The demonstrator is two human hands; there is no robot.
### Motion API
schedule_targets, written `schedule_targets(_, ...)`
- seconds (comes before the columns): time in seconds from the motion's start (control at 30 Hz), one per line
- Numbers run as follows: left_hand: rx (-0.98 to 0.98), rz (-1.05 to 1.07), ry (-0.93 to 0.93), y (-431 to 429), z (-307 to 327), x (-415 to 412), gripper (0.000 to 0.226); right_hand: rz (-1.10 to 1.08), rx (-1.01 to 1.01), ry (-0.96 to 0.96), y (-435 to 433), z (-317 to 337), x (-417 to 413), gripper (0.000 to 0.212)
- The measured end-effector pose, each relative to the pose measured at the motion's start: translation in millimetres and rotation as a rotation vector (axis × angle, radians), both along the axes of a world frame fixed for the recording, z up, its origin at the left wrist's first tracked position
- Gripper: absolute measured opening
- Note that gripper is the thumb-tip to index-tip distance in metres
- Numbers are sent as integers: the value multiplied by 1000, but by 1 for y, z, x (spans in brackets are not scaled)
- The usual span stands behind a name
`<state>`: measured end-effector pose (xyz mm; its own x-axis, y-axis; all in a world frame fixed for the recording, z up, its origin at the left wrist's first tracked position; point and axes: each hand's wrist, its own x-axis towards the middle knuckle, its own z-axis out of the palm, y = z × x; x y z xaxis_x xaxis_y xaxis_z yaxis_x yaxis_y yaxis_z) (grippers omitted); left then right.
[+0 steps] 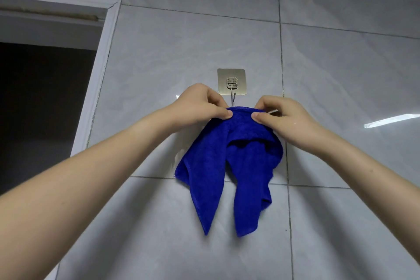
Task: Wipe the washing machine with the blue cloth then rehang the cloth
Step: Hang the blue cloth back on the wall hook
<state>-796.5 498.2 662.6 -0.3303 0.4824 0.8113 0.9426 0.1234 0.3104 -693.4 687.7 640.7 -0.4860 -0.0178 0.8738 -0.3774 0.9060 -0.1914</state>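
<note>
Blue cloth: the blue cloth [229, 166] is up at the wall, top edge bunched just under the hook, two long tails drooping down over the tiles.
Left hand: the left hand [202, 104] is pinched shut on the top hem, thumb pressing the fabric from the front.
Right hand: the right hand [281, 118] is closed on the same hem just beside it, and a thin pale loop or tag pokes out past its fingers.
Hook: the hook [233, 98] is a slim curved metal prong hanging from a square, shiny stick-on plate [231, 80]; the hem sits right below its tip, and whether it is caught yet I cannot tell.
Handling: soft, fluffy microfibre by the look of it, light and floppy with no stiffness, so it folds wherever it is not held. Best taken right at the hem or that loop, close to the hook, so the weight hangs from one point.
Wall: glossy grey tiled wall [341, 75], thin dark grout lines, light glare on the right.
Door frame: white door frame [100, 70] at left, dark opening beyond.
Stage: the rehang, I'd say; no washing machine in view.
</note>
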Motion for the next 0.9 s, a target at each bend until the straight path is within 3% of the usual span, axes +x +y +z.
schedule_targets(0.1,-14,-17,-56,-7,5,1,7,153,-62,-124,0,5,4,20)
schedule_targets(0.23,-93,-117,-198,-15,8,1,18,395,-301,-278,3,15,10,27)
schedule_targets(0.33,-110,-140,-380,-11,10,5,14,298,-301,-259,-4,25,5,24)
schedule_targets(0.43,118,-195,-562,-3,18,4,7,127,-182,-66,-14,34,-5,27)
schedule_targets(0.57,310,-3,-385,3,24,1,12,-22,-89,91,-19,39,-18,31)
schedule_targets(0.9,402,205,35,17,34,-8,9,-59,-199,319,-8,55,-40,14)
